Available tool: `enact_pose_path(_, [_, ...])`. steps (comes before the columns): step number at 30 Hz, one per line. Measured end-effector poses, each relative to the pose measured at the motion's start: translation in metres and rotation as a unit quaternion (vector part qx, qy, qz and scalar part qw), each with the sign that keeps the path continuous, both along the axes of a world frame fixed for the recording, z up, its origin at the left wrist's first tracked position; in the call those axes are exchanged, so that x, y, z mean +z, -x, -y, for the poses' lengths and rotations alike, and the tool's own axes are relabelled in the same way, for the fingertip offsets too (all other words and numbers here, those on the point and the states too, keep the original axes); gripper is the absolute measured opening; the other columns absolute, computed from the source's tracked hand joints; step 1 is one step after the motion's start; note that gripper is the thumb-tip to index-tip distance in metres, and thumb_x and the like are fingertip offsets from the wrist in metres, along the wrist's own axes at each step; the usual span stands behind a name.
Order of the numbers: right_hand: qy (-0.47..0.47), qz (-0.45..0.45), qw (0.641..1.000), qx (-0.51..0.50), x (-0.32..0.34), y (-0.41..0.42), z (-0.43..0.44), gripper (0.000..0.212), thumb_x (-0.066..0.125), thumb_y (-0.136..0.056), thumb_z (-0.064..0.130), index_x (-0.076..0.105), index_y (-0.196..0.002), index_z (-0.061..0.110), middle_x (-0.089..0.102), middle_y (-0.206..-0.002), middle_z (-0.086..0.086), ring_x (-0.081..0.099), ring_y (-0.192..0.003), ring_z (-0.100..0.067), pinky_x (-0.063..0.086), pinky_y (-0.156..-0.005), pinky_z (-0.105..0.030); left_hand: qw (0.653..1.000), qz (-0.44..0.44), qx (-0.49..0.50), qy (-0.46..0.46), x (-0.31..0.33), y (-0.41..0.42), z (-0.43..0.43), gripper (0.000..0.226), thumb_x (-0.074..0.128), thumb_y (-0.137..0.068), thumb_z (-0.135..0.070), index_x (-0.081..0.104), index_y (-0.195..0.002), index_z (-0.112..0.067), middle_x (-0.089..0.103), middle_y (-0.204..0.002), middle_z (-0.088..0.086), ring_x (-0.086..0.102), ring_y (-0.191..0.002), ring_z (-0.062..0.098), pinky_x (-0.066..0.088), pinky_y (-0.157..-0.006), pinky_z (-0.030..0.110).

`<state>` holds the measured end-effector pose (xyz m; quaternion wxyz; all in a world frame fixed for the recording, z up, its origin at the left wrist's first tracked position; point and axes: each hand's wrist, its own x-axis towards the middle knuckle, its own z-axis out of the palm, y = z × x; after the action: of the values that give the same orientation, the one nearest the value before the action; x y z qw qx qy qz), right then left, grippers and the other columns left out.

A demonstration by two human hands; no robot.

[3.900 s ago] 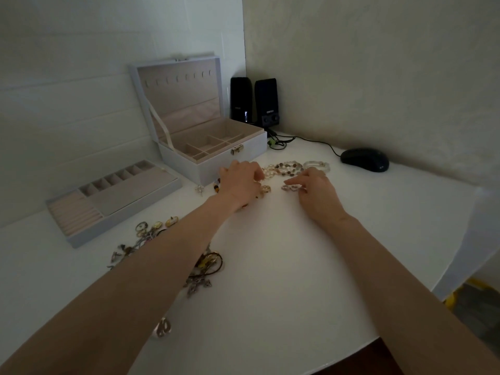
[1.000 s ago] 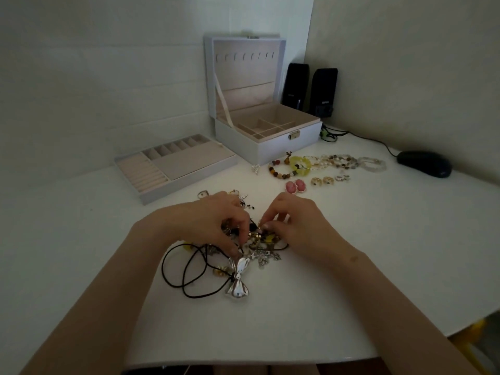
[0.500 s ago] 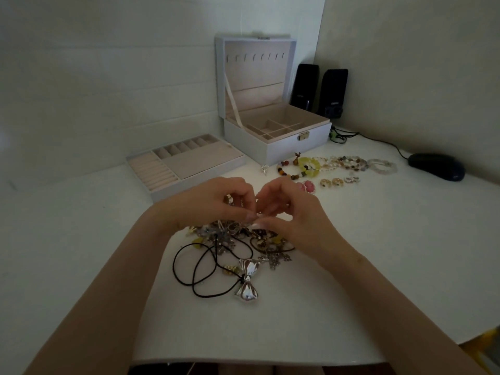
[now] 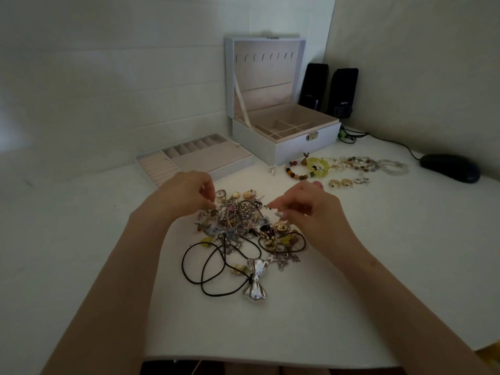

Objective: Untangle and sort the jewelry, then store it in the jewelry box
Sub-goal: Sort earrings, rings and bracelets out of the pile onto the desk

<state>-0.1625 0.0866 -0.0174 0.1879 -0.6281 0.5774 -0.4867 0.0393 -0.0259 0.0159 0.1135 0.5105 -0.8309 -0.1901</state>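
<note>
A tangled jewelry pile lies on the white table in front of me. A black cord with a silver bow pendant trails from its near side. My left hand hovers at the pile's upper left, its fingertips pinching a small piece of the tangle. My right hand is at the upper right and pinches a thin dark-beaded piece. The open white jewelry box stands behind, with its removable tray to its left.
Sorted bead bracelets and several small earrings lie in rows right of the box. A black mouse sits at the far right, and two black speakers stand in the corner. The table's front edge is close to me.
My hands were together above the pile half a second ago. They have since moved apart and lowered to either side of its top. Several seconds earlier they were at the sorted bracelets.
</note>
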Motion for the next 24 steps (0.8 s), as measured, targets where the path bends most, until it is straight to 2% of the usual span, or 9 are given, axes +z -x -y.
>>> enact_pose_path(2, [0.000,-0.026,1.000,0.003,0.000,-0.002,0.000,0.029,0.069,-0.079,-0.005,0.073,-0.090,0.021,0.057,-0.082,0.006,0.056,-0.073,-0.005,0.049,-0.075,-0.018,0.999,0.029,0.017,-0.012,0.000,-0.003,0.001,0.017,0.074,-0.079,-0.015,0.059,-0.088,-0.017,0.054,-0.080,-0.007,0.052,-0.084,0.014,0.042,-0.077,0.028])
enact_pose_path(5, [0.003,-0.021,1.000,0.002,-0.001,-0.004,0.001,0.026,0.070,-0.079,-0.003,0.074,-0.093,0.018,0.056,-0.079,0.005,0.055,-0.072,-0.010,0.050,-0.074,-0.025,0.997,0.067,0.020,-0.044,0.001,-0.006,0.001,0.022,0.075,-0.079,-0.020,0.058,-0.091,-0.018,0.055,-0.085,-0.005,0.053,-0.087,0.015,0.042,-0.077,0.027])
enact_pose_path(8, [0.000,0.042,0.999,-0.003,0.002,-0.003,-0.001,0.018,0.068,-0.083,0.002,0.074,-0.088,0.019,0.060,-0.083,-0.001,0.064,-0.074,-0.020,0.055,-0.072,-0.026,0.995,0.082,0.003,-0.055,0.000,-0.006,0.000,0.020,0.075,-0.079,-0.020,0.058,-0.088,-0.019,0.055,-0.081,-0.008,0.053,-0.081,0.012,0.043,-0.072,0.026])
enact_pose_path(11, [0.001,0.082,0.997,-0.013,0.004,-0.001,-0.002,0.017,0.065,-0.084,-0.002,0.074,-0.088,0.011,0.060,-0.086,0.001,0.066,-0.069,-0.013,0.056,-0.068,-0.023,0.996,0.056,-0.011,-0.063,0.000,-0.006,0.000,0.022,0.075,-0.079,-0.019,0.057,-0.090,-0.023,0.056,-0.084,-0.006,0.054,-0.083,0.013,0.043,-0.075,0.026])
enact_pose_path(14, [-0.006,0.087,0.996,-0.019,0.004,0.000,-0.001,0.022,0.062,-0.084,-0.006,0.073,-0.086,0.013,0.062,-0.087,0.003,0.067,-0.067,-0.013,0.056,-0.066,-0.024,0.997,0.019,-0.040,-0.071,0.000,-0.004,0.000,0.024,0.077,-0.077,-0.019,0.058,-0.090,-0.027,0.058,-0.087,-0.006,0.056,-0.082,0.012,0.043,-0.071,0.026])
enact_pose_path(17, [-0.031,0.169,0.985,0.006,0.007,0.003,-0.003,0.019,0.061,-0.085,-0.005,0.071,-0.094,0.009,0.071,-0.082,-0.006,0.069,-0.069,-0.018,0.056,-0.067,-0.027,0.996,0.021,-0.067,-0.060,-0.001,0.000,0.000,0.017,0.076,-0.078,-0.021,0.060,-0.082,-0.028,0.061,-0.087,-0.006,0.057,-0.079,0.010,0.041,-0.064,0.021])
enact_pose_path(20, [-0.053,0.263,0.962,0.049,0.012,0.006,-0.005,0.022,0.056,-0.088,-0.005,0.069,-0.102,0.007,0.073,-0.086,-0.013,0.070,-0.071,-0.022,0.057,-0.064,-0.027,0.995,0.023,-0.079,-0.050,-0.004,0.002,0.002,0.016,0.073,-0.080,-0.019,0.060,-0.078,-0.027,0.064,-0.088,-0.003,0.056,-0.074,0.008,0.041,-0.063,0.021])
enact_pose_path(24, [-0.073,0.286,0.954,0.050,0.013,0.009,-0.007,0.022,0.053,-0.091,-0.002,0.068,-0.103,0.008,0.074,-0.088,-0.011,0.069,-0.073,-0.020,0.056,-0.061,-0.023,0.996,0.023,-0.082,-0.034,-0.007,0.003,0.003,0.012,0.073,-0.080,-0.016,0.062,-0.081,-0.022,0.065,-0.087,-0.001,0.052,-0.068,0.004,0.042,-0.064,0.020])
